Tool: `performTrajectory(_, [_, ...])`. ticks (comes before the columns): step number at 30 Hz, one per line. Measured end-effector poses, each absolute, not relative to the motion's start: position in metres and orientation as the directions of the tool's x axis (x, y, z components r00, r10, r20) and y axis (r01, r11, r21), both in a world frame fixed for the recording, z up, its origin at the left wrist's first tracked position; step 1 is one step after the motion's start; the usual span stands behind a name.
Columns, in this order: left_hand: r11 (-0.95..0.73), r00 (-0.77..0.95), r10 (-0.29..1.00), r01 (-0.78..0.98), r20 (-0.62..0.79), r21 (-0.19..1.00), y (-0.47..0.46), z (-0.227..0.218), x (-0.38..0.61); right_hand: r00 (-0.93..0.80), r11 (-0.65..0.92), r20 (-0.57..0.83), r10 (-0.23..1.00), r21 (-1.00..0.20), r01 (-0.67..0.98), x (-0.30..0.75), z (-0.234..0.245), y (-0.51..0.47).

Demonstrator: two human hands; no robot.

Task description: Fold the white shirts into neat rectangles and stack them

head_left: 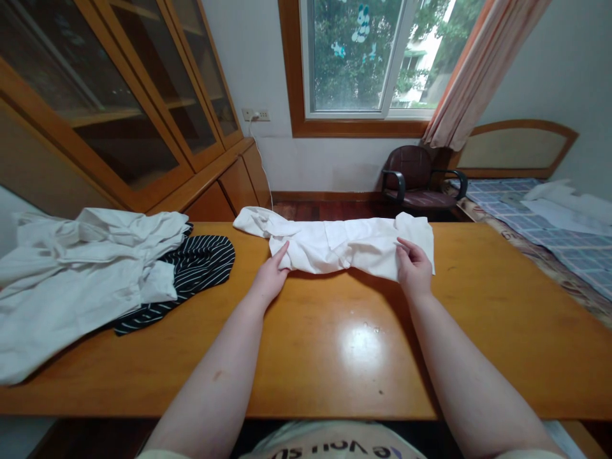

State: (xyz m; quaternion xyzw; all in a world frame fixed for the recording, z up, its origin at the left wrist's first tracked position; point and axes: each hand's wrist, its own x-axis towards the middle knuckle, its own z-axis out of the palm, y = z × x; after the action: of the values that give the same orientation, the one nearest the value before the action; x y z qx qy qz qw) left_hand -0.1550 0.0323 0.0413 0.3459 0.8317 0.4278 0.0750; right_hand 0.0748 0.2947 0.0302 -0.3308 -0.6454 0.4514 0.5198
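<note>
A white garment (329, 242), perhaps a shirt, stretches sideways in a folded band near the far edge of the wooden table (325, 357). One narrow, sleeve-like end sticks out at its left. My left hand (275, 271) grips the near left edge of the cloth, thumb on top and the other fingers mostly hidden. At the right end, my right hand (414, 264) pinches the cloth between thumb and fingers. The near edge looks slightly raised, with a shadow beneath it.
White clothes (81, 274) lie heaped on the table's left side, with a black striped garment (205, 261) partly under them. Behind stand a glass-fronted cabinet (138, 108) and an office chair (414, 178). A bed (564, 223) with a checked cover is at the right.
</note>
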Motion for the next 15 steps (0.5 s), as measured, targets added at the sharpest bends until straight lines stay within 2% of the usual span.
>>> performTrajectory(4, [0.290, -0.821, 0.527, 0.418, 0.221, 0.861, 0.029, 0.050, -0.152, -0.226, 0.350, 0.341, 0.912, -0.937, -0.001, 0.075, 0.028, 0.300])
performTrajectory(11, [-0.017, -0.893, 0.311, 0.337, 0.325, 0.941, 0.027, 0.052, -0.154, -0.274, 0.156, 0.115, 0.955, -0.978, 0.135, 0.078, 0.029, 0.306])
performTrajectory(13, [-0.047, -0.907, 0.271, 0.321, 0.322, 0.946, 0.027, 0.049, -0.159, -0.295, 0.173, 0.108, 0.949, -0.964, 0.204, 0.079, 0.030, 0.308])
performTrajectory(15, [0.007, -0.919, 0.256, 0.310, 0.298, 0.951, 0.027, 0.045, -0.164, -0.321, 0.207, 0.108, 0.941, -0.934, 0.292, 0.079, 0.029, 0.308])
